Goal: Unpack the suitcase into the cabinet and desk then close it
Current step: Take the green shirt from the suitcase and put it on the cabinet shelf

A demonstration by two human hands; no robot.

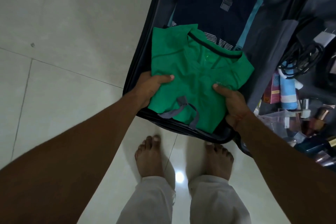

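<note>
A dark suitcase (145, 49) lies open on the floor in front of me. A folded green shirt (196, 71) with a dark collar is over its near half. My left hand (151, 87) grips the shirt's left edge, thumb on top. My right hand (234, 107) grips its right edge, thumb on top. A grey strap (183, 111) of the suitcase lies across the shirt's near part. Under and beyond the shirt lie dark folded clothes (203, 5), a striped garment (272, 41) and another strap with a buckle (226, 4).
The suitcase's other half at the right holds black cables (305, 56), a white charger (325, 39), a blue tube (288, 89), small boxes and several cosmetics (309, 123). Pale floor tiles (63, 51) spread to the left. My bare feet (151, 156) stand just before the suitcase.
</note>
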